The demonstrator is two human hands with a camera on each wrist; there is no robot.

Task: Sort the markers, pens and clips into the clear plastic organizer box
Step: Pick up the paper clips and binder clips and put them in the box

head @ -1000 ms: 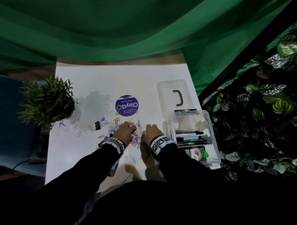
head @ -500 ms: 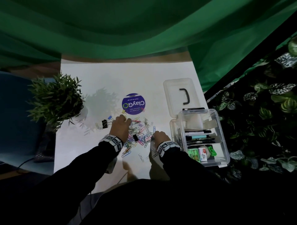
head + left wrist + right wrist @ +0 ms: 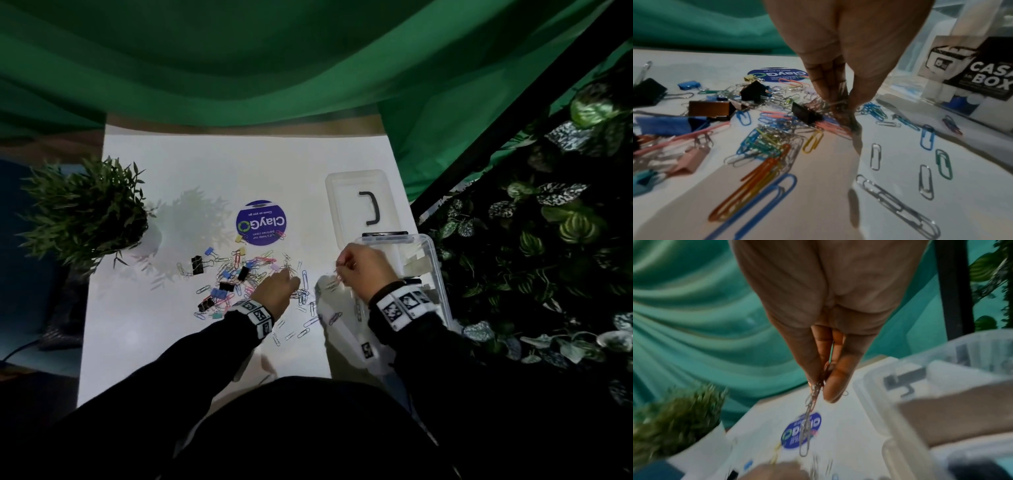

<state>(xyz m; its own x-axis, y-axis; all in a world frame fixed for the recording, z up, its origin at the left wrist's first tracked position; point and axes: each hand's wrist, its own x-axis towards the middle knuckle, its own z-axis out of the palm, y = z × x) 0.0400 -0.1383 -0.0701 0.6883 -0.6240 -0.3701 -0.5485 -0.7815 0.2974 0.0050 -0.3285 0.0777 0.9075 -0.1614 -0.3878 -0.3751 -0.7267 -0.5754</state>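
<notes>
Loose paper clips and binder clips (image 3: 236, 274) lie in a colourful heap on the white table (image 3: 171, 342). My left hand (image 3: 286, 279) is down in the heap's right side, where its fingertips (image 3: 840, 105) pinch a few silver paper clips. My right hand (image 3: 342, 270) is raised beside the left wall of the clear organizer box (image 3: 435, 274). It pinches a small bunch of silver paper clips (image 3: 809, 410) that dangles below its fingertips (image 3: 823, 384). The box (image 3: 941, 386) stands open; my right arm hides most of its contents.
The box's lid (image 3: 346, 192), with a black handle, lies behind the box. A round purple sticker (image 3: 261, 222) sits beyond the heap, and a potted plant (image 3: 85, 212) stands at the table's left edge. Leafy plants (image 3: 548, 240) crowd the right side; a green curtain hangs behind.
My right hand has lifted off the heap with a bunch of paper clips and moved right, up to the box. My left hand has shifted right within the heap.
</notes>
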